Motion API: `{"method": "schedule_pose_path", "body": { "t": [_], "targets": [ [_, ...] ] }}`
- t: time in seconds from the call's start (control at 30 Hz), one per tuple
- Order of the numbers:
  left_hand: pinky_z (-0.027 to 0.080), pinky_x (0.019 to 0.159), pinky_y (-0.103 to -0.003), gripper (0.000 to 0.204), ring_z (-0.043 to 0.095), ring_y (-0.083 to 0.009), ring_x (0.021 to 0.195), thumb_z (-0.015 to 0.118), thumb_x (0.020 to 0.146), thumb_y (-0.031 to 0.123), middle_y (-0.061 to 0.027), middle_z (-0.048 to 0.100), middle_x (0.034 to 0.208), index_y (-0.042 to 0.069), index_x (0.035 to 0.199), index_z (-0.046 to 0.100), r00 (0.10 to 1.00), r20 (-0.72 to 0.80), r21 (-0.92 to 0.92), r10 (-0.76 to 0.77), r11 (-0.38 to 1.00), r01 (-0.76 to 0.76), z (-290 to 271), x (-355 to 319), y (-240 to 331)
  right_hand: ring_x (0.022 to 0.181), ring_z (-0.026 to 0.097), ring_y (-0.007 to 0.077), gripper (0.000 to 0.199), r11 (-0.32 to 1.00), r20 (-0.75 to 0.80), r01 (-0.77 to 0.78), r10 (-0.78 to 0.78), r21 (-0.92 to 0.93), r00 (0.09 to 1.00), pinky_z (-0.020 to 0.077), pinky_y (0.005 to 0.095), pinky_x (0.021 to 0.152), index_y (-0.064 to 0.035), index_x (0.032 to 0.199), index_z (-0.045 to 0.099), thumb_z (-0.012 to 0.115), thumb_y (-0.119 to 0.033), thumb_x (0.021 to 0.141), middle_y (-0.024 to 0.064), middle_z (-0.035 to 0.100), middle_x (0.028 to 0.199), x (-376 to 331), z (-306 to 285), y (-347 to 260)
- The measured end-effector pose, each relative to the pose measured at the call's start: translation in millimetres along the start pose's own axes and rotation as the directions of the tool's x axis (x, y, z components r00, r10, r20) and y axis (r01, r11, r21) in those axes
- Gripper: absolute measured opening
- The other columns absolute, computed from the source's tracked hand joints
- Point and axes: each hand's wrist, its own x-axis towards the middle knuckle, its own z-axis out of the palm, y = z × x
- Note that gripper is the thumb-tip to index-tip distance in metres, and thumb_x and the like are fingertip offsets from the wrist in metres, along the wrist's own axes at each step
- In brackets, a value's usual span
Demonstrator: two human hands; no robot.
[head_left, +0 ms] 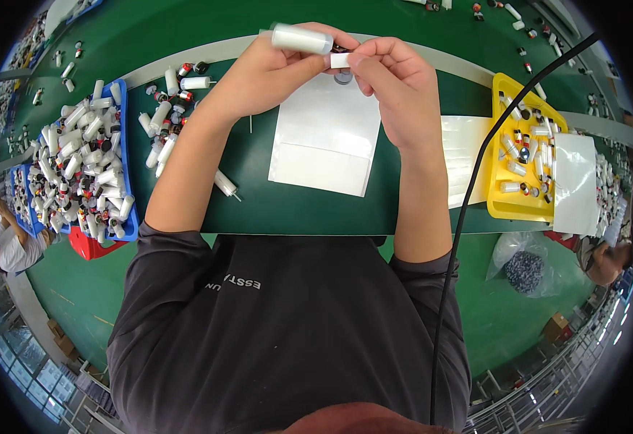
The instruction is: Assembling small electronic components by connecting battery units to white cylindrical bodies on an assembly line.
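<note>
In my left hand (267, 76), a white cylinder (300, 39) with a translucent end lies across the closed fingers, slightly blurred. A small white label-like piece (340, 61) sits between the two hands, against a dark part (339, 49) at the cylinder's end side. The thumb and forefinger of my right hand (397, 83) pinch that white piece at its right edge. Under the hands lies a white glossy sheet (324, 137) with a folded lower part. Another white cylinder with a thin tip (225, 184) lies on the table, near my left forearm.
A blue bin (133, 184) heaped with white cylinders stands at the left, with several loose ones (161, 116) beside it. At the right are a yellow tray (520, 210) of similar parts and pale strips (461, 148). A black cable (468, 192) crosses the view.
</note>
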Motion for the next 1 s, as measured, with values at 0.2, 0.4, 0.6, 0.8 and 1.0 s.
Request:
{"method": "schedule_pose_path", "body": {
  "t": [0.2,0.4,0.6,0.8,1.0],
  "targets": [
    [0.051,0.086,-0.027,0.03,0.064,-0.0133,0.1,0.056,0.093,-0.005,-0.0066,0.07,0.109,0.002,0.121,0.066,0.998,0.0,0.15,0.07,0.986,-0.069,0,0,10,0.07,0.056,0.0046,0.01,1.0,-0.056,0.017,-0.016,0.016,0.998,0.0422,0.0197,0.062,-0.0011,0.095,0.067,0.07,-0.007,0.088,0.0005,0.066,0.08,-2,2,5],
    [0.053,0.085,-0.029,0.03,0.066,-0.0148,0.099,0.061,0.092,-0.003,-0.0084,0.071,0.109,0.002,0.121,0.068,0.999,-0.042,-0.015,-0.034,0.999,0.033,2,-6,10,0.076,0.061,0.006,0.009,0.997,-0.078,0.074,-0.076,-0.029,0.994,0.0463,0.0207,0.067,0.0003,0.098,0.066,0.069,-0.004,0.09,0.0029,0.068,0.085,-5,5,5],
    [0.054,0.09,-0.032,0.028,0.068,-0.0179,0.1,0.066,0.093,0.004,-0.0125,0.072,0.11,0.002,0.121,0.068,0.978,-0.03,-0.044,0.208,0.977,-0.209,8,0,-1,0.096,0.068,0.0195,0.012,0.994,-0.055,0.098,-0.095,0.056,0.994,0.0526,0.0303,0.088,0.002,0.107,0.063,0.061,0.0,0.095,0.0146,0.07,0.107,-9,-6,12],
    [0.052,0.092,-0.031,0.033,0.068,-0.0194,0.103,0.067,0.091,0.007,-0.0104,0.072,0.115,0.005,0.123,0.068,0.954,-0.001,-0.04,0.3,0.953,-0.3,4,-36,41,0.119,0.052,0.0213,0.055,0.79,0.381,-0.308,0.102,0.53,0.919,0.0362,0.0389,0.108,-0.0048,0.125,0.042,0.076,-0.022,0.084,0.0075,0.053,0.115,-10,2,14],
    [0.054,0.079,-0.03,0.038,0.07,-0.0175,0.09,0.071,0.084,0.004,-0.0094,0.074,0.105,0.005,0.121,0.068,0.841,-0.432,0.708,0.326,0.7,0.092,-88,-169,68,0.082,0.055,0.012,0.017,0.989,0.156,-0.079,0.059,0.127,0.986,0.0453,0.027,0.073,-0.0027,0.109,0.057,0.061,-0.002,0.093,0.0034,0.057,0.095,-31,10,12]
  ]
}}
